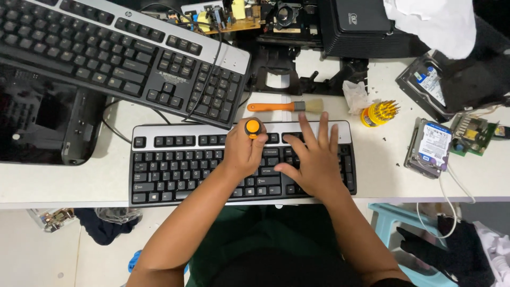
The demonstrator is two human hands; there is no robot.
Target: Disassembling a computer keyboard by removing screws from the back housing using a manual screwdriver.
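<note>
A screwdriver [253,128] with an orange-and-black handle was held in the left hand [243,151], the grip wrapped fully around the handle so that only the rounded orange butt showed above the fist. The tool stood close to upright, its long axis pointing down out of the grip into the black-and-silver keyboard [175,170] lying directly beneath; the shaft and tip were hidden by the fist, so the exact key or screw met by the tip could not be told. The keyboard's long axis ran left to right across the worktop [382,175], square to the tool, with the larger part of it stretching away to the left of the grip.

The right hand [313,159] was laid flat on the same keyboard just to the right of the grip, fingers spread and holding nothing, the palm pressed on the keys. Of the two hands, the left was the one on the tool; the right was merely beside it, close but not touching.

Beyond the grip, just past the keyboard's far edge, an orange-handled brush [287,106] lay with its length parallel to the keyboard. Further to the right a yellow holder of screwdriver bits [378,113] stood, and a second keyboard [122,53] lay tilted to the far left.
</note>
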